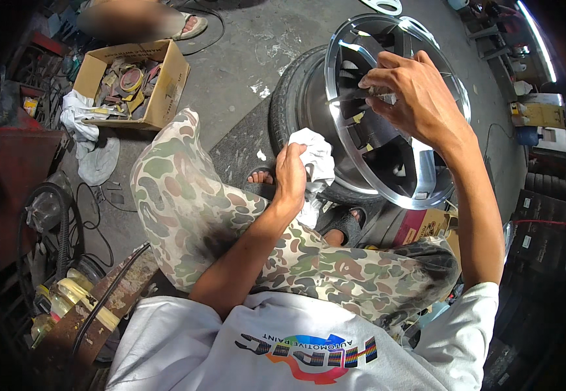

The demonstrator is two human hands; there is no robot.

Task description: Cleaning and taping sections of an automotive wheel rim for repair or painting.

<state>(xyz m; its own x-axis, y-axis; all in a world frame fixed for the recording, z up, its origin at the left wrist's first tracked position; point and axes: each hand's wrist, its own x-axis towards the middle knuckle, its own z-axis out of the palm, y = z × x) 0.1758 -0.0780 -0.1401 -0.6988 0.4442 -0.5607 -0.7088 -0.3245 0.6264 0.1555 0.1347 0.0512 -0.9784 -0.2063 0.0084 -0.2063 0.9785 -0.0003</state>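
My left hand (289, 173) grips a crumpled white cloth (315, 156), its fingers wrapped round it above my camouflage-clad lap. My right hand (417, 101) is raised over a silver-and-black alloy wheel rim (446, 176), fingers curled round a thin dark tool (345, 98) whose tip points left at the rim's spokes; its exact kind is unclear. The rim is tilted, resting on a tyre (283, 98) mounted on another wheel, which lies on a dark mat (237, 137) by my sandalled feet.
A cardboard box (165, 98) of used abrasive discs and white rags (90, 156) sit upper left. Another person's sandalled foot (192, 26) is beyond. Hoses, bottles and a red metal unit (15, 182) line the left. Another box (426, 225) lies under the rim; shelving and stacked tyres line the right.
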